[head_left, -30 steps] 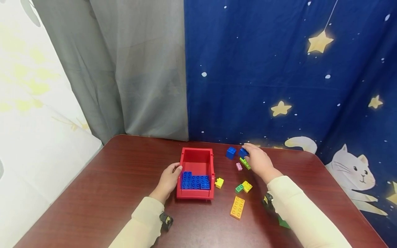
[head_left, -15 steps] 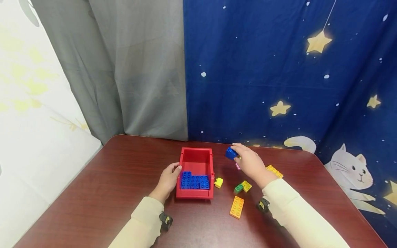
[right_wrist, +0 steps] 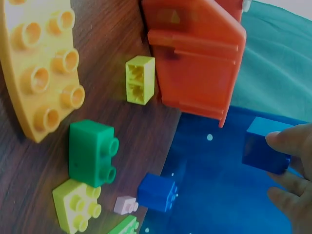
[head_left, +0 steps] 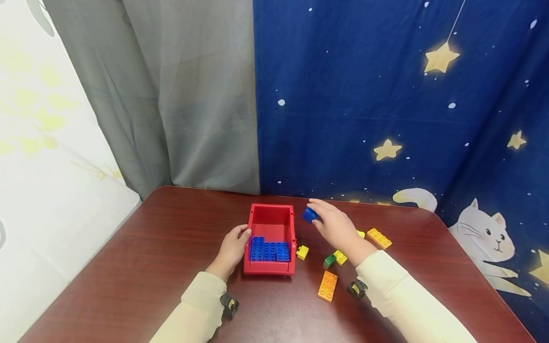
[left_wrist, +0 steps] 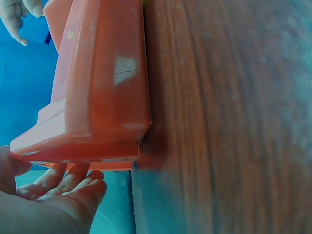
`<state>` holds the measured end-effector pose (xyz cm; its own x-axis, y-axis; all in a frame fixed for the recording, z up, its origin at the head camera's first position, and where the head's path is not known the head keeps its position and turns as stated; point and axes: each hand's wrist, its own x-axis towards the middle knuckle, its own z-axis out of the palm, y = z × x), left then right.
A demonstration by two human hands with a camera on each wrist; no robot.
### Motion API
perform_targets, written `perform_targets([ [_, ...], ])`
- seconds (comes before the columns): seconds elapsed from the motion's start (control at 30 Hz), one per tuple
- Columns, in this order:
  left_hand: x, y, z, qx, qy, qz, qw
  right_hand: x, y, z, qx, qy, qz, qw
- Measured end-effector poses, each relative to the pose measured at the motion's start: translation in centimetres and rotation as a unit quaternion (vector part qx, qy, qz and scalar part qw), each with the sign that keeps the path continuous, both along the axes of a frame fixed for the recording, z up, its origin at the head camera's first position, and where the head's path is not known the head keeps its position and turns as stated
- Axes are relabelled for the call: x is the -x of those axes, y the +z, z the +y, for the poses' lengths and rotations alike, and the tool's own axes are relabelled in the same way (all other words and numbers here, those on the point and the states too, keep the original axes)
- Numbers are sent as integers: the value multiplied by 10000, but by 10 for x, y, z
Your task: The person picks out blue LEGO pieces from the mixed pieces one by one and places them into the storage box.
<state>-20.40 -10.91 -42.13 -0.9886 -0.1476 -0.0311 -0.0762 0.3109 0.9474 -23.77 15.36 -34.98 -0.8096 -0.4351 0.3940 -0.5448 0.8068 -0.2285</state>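
Observation:
My left hand [head_left: 231,245] holds the left wall of a red open box [head_left: 270,269], thumb at the rim and fingers along the outside. Several blue toy building blocks [head_left: 270,251] lie fitted together in its near end. Right of the box, my right hand [head_left: 336,226] pinches a loose blue block [right_wrist: 265,146] between thumb and fingers, raised off the table. A second blue block [right_wrist: 156,192] stands on the table, hidden by my hand in the head view. Near it are a pink block [right_wrist: 126,205] and a light green one [right_wrist: 126,226].
A small yellow block [head_left: 302,252] lies close to the box's right side. Further right are a dark green block [head_left: 330,260], a yellow block [head_left: 340,257], and two orange blocks, one nearer [head_left: 328,287] and one farther right [head_left: 379,238]. Curtains hang behind the brown table [head_left: 171,286].
My right hand has lifted a blue block from the back right and carried it left toward the red box. My left hand and the box have stayed in place.

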Motion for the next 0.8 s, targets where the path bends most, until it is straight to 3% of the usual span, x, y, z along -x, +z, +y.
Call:
perform_targets([
  [0.2, 0, 0, 0, 22, 13, -15, 10000, -4, -1, -8, 75, 85, -56, 9999],
  [0.47, 0, 0, -1, 34, 12, -9, 10000, -5, -3, -18, 214, 323, 254, 9989],
  [0.8, 1, 1, 0, 26, 19, -42, 10000, -8, -3, -36, 150, 427, -13, 9990],
])
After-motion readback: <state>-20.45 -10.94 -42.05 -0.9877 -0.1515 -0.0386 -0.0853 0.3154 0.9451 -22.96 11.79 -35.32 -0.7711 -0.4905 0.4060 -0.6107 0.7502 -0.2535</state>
